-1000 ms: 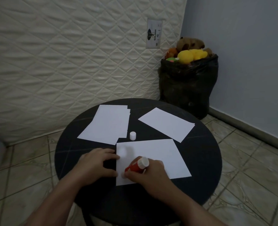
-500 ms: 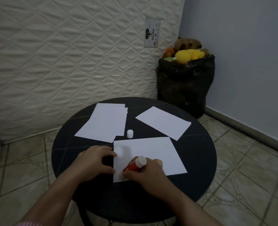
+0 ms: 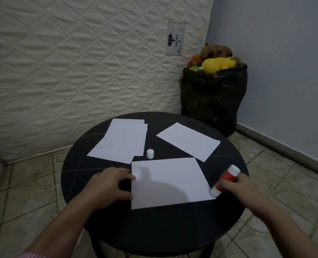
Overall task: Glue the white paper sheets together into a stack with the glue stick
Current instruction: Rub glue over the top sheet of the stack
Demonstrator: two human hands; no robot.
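I watch from the head camera as glue goes onto the near sheet (image 3: pixel 169 181), which lies flat at the near middle of the round black worktop (image 3: pixel 74 175). The left hand (image 3: pixel 109 185) rests at the sheet's left edge, its fingers (image 3: pixel 129 176) curled loosely with tips touching the paper to pin it. The right hand (image 3: pixel 236 189) wraps its fingers round the glue stick (image 3: pixel 227 178), a red tube with a white end, tilted so its lower tip meets the sheet's near right corner; the tip is blurred, and I cannot tell how firmly it presses. The white cap (image 3: pixel 150 153) stands upright just beyond the sheet's far edge, between the two other lots of paper. At the far left sits a pile of sheets (image 3: pixel 121 140), its edges slightly fanned; at the far right lies a second lot of paper (image 3: pixel 189 141), apart from both, and I cannot say whether it is one leaf or several. I judge the step in hand to be the spreading of glue along the near sheet's edges, with the right side now being covered. The next move, as I read it, calls for lifting the stick clear, then bringing a fresh sheet squarely over the glued one and pressing it down, corners matched, while the left hand keeps the lower sheet from sliding.
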